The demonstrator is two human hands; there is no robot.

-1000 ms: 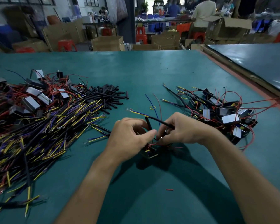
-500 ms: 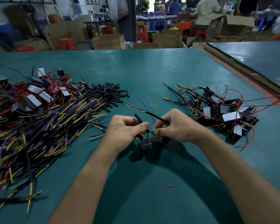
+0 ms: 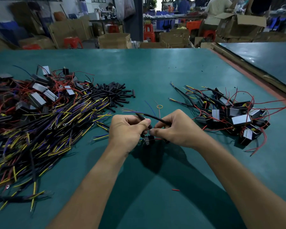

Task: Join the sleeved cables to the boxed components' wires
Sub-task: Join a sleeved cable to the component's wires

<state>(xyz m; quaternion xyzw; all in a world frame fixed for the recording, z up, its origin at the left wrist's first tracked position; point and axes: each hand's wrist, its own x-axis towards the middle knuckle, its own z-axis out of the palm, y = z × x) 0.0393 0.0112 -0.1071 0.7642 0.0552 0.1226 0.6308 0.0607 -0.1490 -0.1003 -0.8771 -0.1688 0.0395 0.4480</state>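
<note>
No text, label, brand or number can be read on any box, component or carton.

body: L hand [image 3: 127, 129] bare | R hand [image 3: 178, 129] bare | forearms [image 3: 96, 187] bare to frame edge

A teal counter [image 3: 155, 71] is carrying a heap of black cables [image 3: 48, 129] showing yellow and purple wire ends, plain black sleeves [image 3: 113, 93], black boxed components [image 3: 241, 120] showing silvery-grey faces and trailing red wires, a blue wire [image 3: 149, 106], a yellow ring [image 3: 159, 106] and a red scrap [image 3: 175, 190].
</note>
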